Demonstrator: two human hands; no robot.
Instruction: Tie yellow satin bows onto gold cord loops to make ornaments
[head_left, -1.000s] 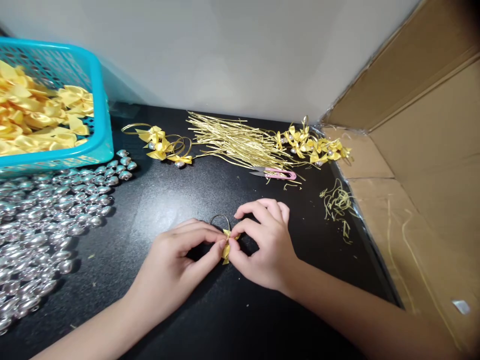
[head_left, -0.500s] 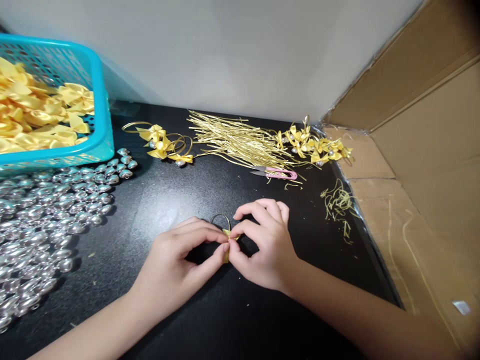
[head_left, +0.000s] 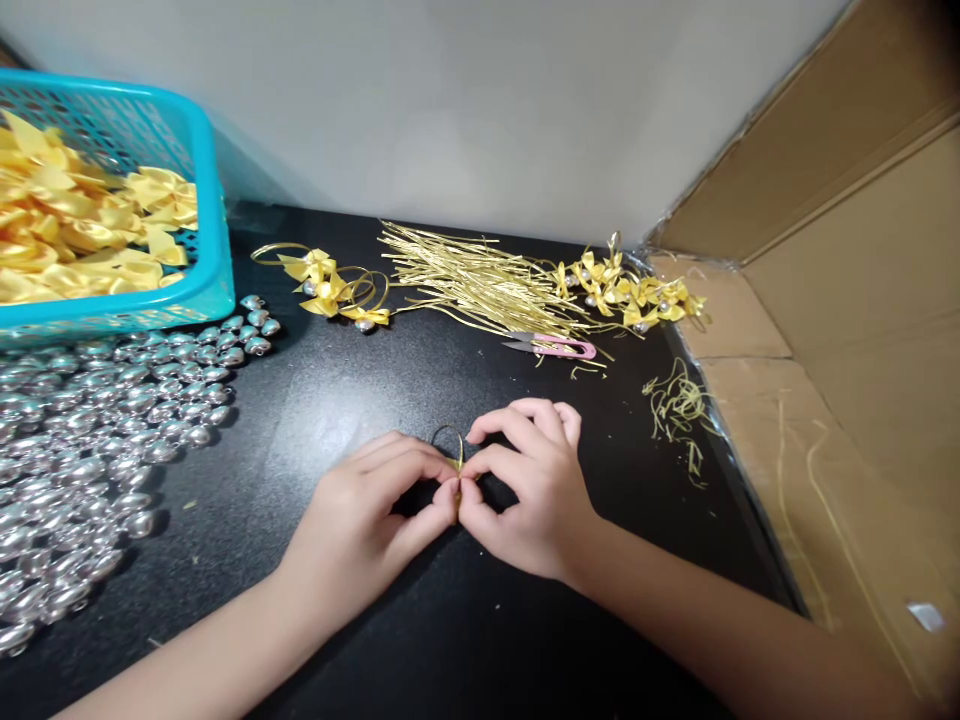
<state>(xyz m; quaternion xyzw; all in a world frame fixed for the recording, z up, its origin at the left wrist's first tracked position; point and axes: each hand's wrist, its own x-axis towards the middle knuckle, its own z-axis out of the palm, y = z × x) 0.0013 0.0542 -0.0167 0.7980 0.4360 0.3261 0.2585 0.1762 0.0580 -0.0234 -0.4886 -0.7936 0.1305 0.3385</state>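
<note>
My left hand (head_left: 367, 520) and my right hand (head_left: 525, 485) meet fingertip to fingertip low over the black table (head_left: 420, 390). Both pinch one small yellow ribbon bow (head_left: 458, 466), of which only a sliver shows between the fingers. A thin gold cord loop (head_left: 448, 433) rises from the bow behind my fingertips. Both hands are closed in a pinch and rest on the table.
A turquoise basket (head_left: 202, 250) of yellow bows sits at the far left, with several silver beads (head_left: 97, 430) spread before it. Farther back lie finished bows with loops (head_left: 330, 285), a bundle of gold cords (head_left: 472, 280), pink snips (head_left: 559, 347), more bows (head_left: 637, 290), cord scraps (head_left: 675, 405). A cardboard box (head_left: 847, 330) walls the right.
My fingertips have drawn closer together, so less of the yellow bow shows. The view has shifted slightly right.
</note>
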